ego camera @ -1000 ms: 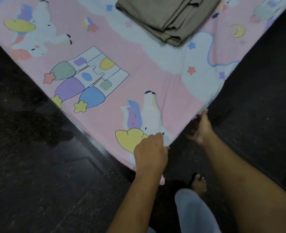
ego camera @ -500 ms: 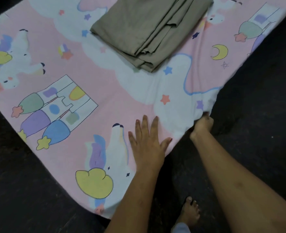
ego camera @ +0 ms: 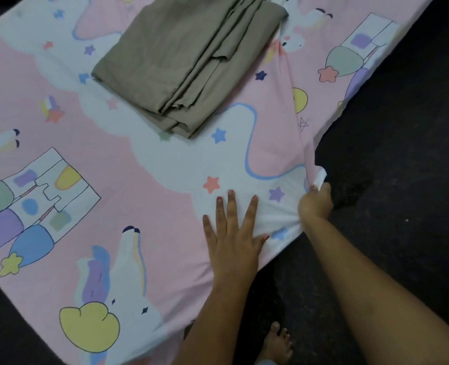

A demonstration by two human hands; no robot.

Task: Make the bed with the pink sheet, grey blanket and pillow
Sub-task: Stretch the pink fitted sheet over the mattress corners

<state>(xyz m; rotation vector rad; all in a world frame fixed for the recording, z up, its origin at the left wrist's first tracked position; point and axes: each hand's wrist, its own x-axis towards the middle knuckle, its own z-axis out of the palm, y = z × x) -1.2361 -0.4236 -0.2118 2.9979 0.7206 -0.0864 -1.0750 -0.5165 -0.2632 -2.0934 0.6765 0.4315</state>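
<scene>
Pink sheet (ego camera: 144,164) spread flat; left hand (ego camera: 232,233) splayed flat, right hand (ego camera: 315,202) gripping sheet edge.

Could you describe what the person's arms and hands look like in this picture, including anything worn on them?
Both forearms are bare, with no sleeves, watch, bracelets or rings in view. The left hand has reddish-orange polish on its fingernails, and the same polish shows on a nail of the right hand. No gloves are worn.

The left hand (ego camera: 232,241) lies flat on the pink sheet (ego camera: 144,164); the right hand (ego camera: 315,204) grips its edge.
</scene>
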